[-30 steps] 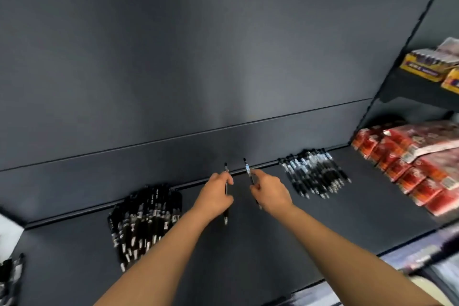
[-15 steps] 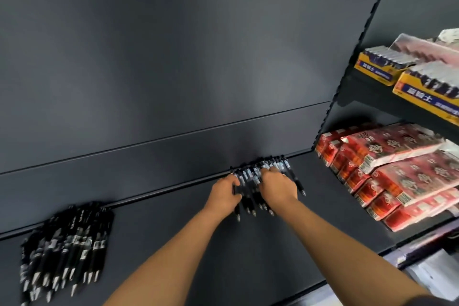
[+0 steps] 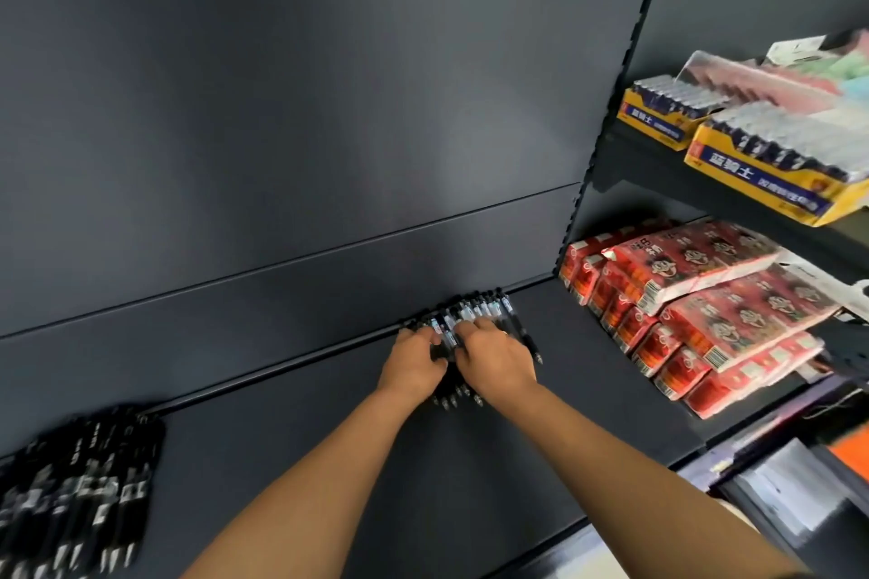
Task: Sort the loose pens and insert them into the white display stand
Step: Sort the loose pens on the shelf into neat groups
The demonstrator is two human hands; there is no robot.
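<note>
A pile of black pens with white labels [image 3: 489, 308] lies on the dark shelf [image 3: 329, 461] against its back wall. Both of my hands are on this pile. My left hand [image 3: 414, 362] covers its left part and my right hand [image 3: 496, 357] its middle, with bent fingers resting on top of the pens. Several pen tips stick out below my palms. A second, larger pile of black pens [image 3: 80, 494] lies at the shelf's left end, far from both hands. No white display stand is in view.
To the right, past the shelf divider, red snack packs [image 3: 696, 310] are stacked. Yellow battery boxes [image 3: 762, 165] sit on the shelf above them. A dark back panel [image 3: 282, 108] rises behind the pens. The shelf's front edge runs near my forearms.
A second ago each hand held a single pen up in mid-shelf. Both hands then moved right and came down on the right pile, and the view turned right.
</note>
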